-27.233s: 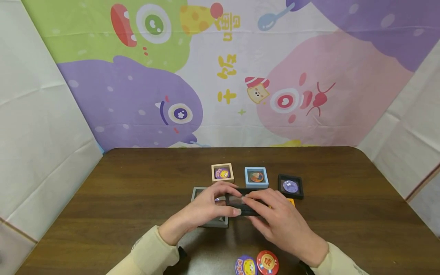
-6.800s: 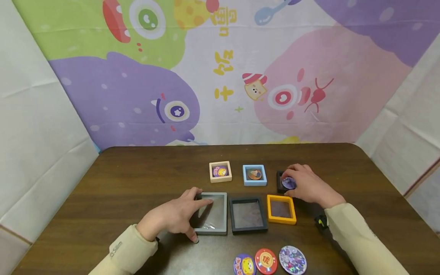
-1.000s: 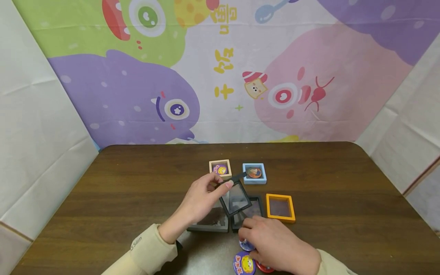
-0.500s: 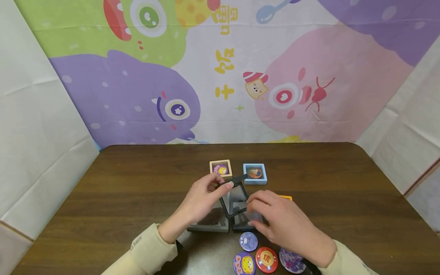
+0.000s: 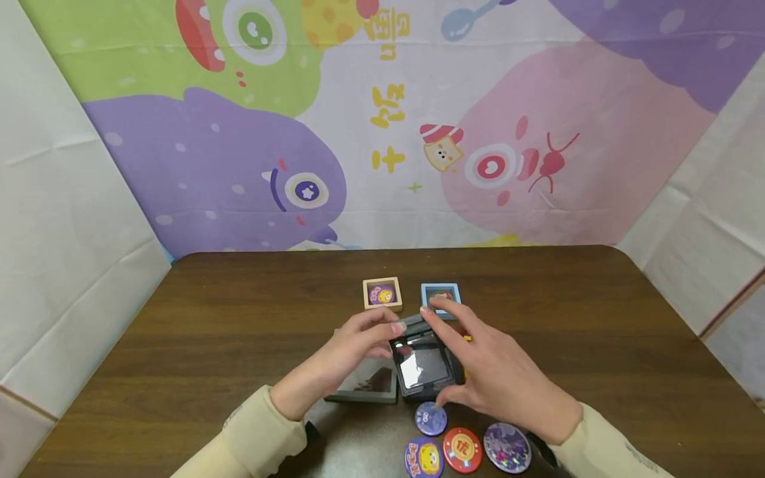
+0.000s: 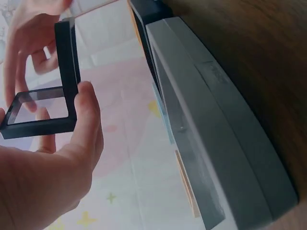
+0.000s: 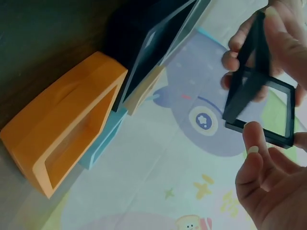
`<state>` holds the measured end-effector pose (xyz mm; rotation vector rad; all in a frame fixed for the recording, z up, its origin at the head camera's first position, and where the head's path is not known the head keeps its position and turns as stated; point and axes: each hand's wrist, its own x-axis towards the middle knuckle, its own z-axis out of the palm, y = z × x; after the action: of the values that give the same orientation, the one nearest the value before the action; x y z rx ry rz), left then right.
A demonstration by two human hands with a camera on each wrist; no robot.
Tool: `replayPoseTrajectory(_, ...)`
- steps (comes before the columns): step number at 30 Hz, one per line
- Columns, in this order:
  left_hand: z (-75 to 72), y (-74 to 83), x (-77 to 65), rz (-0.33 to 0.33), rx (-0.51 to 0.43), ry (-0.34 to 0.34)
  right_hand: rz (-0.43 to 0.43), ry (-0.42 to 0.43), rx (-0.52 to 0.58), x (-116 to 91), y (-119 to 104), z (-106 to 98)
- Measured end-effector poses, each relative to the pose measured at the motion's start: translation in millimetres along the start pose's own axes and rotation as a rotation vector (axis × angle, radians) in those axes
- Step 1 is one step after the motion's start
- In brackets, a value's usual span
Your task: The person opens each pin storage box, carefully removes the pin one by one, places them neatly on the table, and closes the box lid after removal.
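Observation:
My left hand (image 5: 352, 352) pinches a small black hinged display frame (image 6: 67, 57) by its edge, above the table. Its two halves stand apart at an angle, and clear film spans the lower half in the left wrist view. My right hand (image 5: 502, 372) reaches over from the other side, fingers near the raised half and thumb by the near edge. Its fingertips are close to the frame in the right wrist view; firm contact is unclear. Just below the frame lies a small blue-purple round badge (image 5: 431, 418). Nothing shows between the halves.
A grey frame (image 5: 358, 398), a larger dark frame (image 7: 139, 43) and an orange frame (image 7: 86, 96) rest beneath and beside my hands. Cream (image 5: 382, 307) and blue frames (image 5: 425, 292) holding badges stand behind. Red (image 5: 463, 450), yellow-bear (image 5: 425, 458) and glittery purple badges (image 5: 507, 448) lie in front.
The badge from the small black frame now lies on the table. My right hand has moved from it up to the frame, whose raised half now stands at a different angle.

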<state>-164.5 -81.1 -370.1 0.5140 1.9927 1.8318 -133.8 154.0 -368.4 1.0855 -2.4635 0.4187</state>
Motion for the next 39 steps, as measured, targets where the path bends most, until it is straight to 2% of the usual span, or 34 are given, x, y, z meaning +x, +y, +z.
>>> replayPoseTrajectory(4,0.2,1.0,-0.6,-0.006,-0.031,-0.008,-0.007,-0.005,-0.022,-0.5,1.2,0.5)
replayPoseTrajectory(12,-2.2,1.7,-1.8,0.013,0.027,-0.048,-0.027,0.041,0.015,0.4,3.0,0.0)
replayPoseTrajectory(18,-1.3,-0.5,-2.3,0.020,0.073,-0.029,-0.049,0.121,0.039,0.3,2.4,1.5)
replayPoseTrajectory(22,-0.3,-2.5,-3.1,0.029,0.108,-0.041,-0.077,0.193,0.053,1.3,1.1,1.0)
replayPoseTrajectory(25,0.8,-3.2,-3.7,0.046,0.129,-0.058,-0.098,0.217,0.068,1.8,0.7,1.1)
replayPoseTrajectory(30,1.1,-4.1,-4.1,0.060,0.166,-0.061,-0.129,0.236,0.082,2.1,0.5,1.6)
replayPoseTrajectory(39,1.6,-4.2,-3.4,0.035,0.220,-0.081,-0.151,0.235,0.093,1.2,1.7,3.4)
